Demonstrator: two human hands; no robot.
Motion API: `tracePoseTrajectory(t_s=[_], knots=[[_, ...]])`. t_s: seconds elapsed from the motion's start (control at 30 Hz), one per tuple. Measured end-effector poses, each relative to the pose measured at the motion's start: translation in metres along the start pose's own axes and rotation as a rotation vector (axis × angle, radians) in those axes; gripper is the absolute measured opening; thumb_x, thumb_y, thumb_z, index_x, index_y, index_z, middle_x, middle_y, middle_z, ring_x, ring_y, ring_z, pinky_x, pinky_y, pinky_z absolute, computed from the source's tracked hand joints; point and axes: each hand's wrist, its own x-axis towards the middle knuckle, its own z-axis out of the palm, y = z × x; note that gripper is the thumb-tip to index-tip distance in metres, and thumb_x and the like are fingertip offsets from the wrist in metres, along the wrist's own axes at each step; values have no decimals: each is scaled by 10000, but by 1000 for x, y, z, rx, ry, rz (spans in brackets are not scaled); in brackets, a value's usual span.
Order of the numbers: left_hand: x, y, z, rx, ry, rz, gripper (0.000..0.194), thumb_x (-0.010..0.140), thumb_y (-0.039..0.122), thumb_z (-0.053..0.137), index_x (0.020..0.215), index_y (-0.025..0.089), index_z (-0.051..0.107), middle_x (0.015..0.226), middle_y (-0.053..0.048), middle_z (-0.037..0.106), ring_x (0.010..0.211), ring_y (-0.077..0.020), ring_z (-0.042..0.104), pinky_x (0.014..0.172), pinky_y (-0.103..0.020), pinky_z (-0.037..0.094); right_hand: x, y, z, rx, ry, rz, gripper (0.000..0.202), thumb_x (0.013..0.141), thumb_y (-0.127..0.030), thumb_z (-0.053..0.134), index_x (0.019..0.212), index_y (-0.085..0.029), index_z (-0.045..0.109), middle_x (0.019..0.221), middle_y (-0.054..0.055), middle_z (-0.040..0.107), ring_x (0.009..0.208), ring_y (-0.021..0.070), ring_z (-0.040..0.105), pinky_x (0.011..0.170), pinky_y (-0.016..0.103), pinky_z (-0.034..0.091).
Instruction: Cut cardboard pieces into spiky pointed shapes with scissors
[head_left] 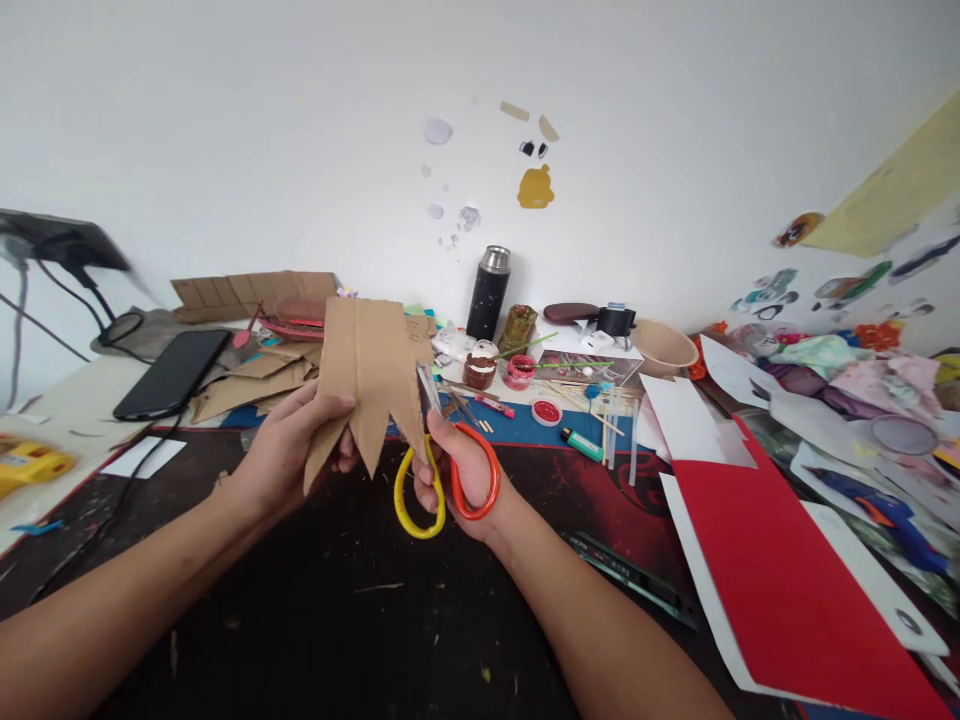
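A piece of brown cardboard is held upright above the dark table, its lower edge cut into pointed zigzag teeth. My left hand grips it at the left edge, thumb in front and fingers behind. My right hand is closed around scissors with one yellow and one red handle loop. The blades point up along the cardboard's right edge, partly hidden by it, so I cannot tell whether they touch it.
Behind stand a black thermos and paint jars. A phone and cardboard scraps lie at left. To the right are a green lighter, a utility knife, red paper and a bowl.
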Motion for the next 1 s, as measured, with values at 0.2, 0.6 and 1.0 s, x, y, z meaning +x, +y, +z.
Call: tracePoseTrajectory(t_s=[0.2, 0.6, 1.0], knots=[[-4, -6, 2, 5, -41, -55, 285, 686, 353, 861, 691, 226, 606, 433, 21, 603, 342, -164, 550, 354, -241, 448, 1, 3, -1, -27, 7, -37, 658, 823, -799, 865, 710, -197, 624, 541, -66, 548, 378, 87, 509, 396, 223, 364], [-3, -3, 1, 30, -51, -19, 304, 689, 365, 871, 756, 231, 607, 442, 20, 623, 353, -168, 569, 363, -236, 458, 1, 1, -2, -21, 28, -29, 668, 807, -827, 851, 731, -198, 637, 549, -64, 558, 387, 92, 528, 405, 219, 383], [5, -7, -3, 2, -105, -141, 350, 705, 416, 927, 842, 166, 722, 605, -33, 740, 438, -165, 628, 396, -253, 507, -2, -1, 0, -143, 89, -132, 578, 827, -701, 873, 702, -208, 599, 545, -50, 592, 379, 108, 557, 411, 226, 428]])
